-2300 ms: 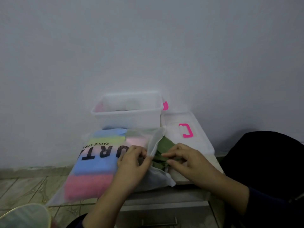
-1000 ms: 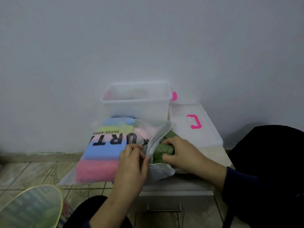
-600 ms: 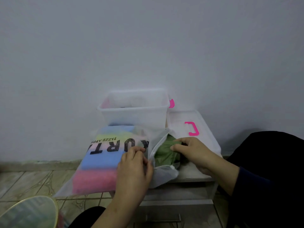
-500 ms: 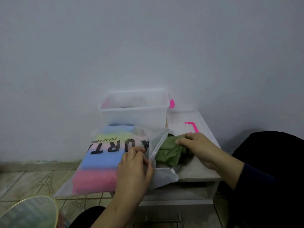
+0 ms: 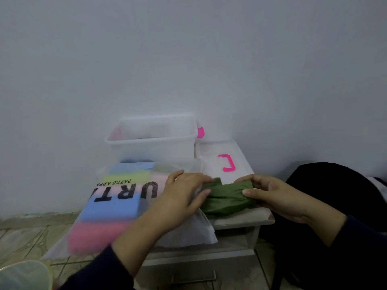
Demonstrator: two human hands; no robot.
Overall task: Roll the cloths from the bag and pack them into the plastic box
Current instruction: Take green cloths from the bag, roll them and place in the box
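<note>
Both hands meet on a green cloth (image 5: 227, 198) bunched into a loose roll on a small pale table (image 5: 240, 219), seen from the head camera. At the roll's right end the right hand (image 5: 276, 197) grips the fabric, thumb on the near side and fingers curled over the far side. At the other end the left hand (image 5: 184, 195) lies with fingers nearly straight, its fingertips touching the cloth where it meets the mouth of a translucent plastic bag (image 5: 117, 204); whether those fingers pinch the fabric or only rest against it cannot be told.

The bag lies flat just left of the cloth, under the left palm, and overhangs the table's left edge. Through it show folded cloths in blue, yellow, pink and a deeper pink, under large black lettering.

Behind the bag, against a plain white wall (image 5: 188, 59), stands the clear plastic box (image 5: 152, 141), open at the top; its contents are too blurred to make out. Beside the box on the right a white lid (image 5: 240, 160) with a pink handle (image 5: 227, 163) lies flat on the table, just beyond the cloth.

Dark sleeves cover both forearms. Tiled floor (image 5: 25, 239) shows at lower left.
</note>
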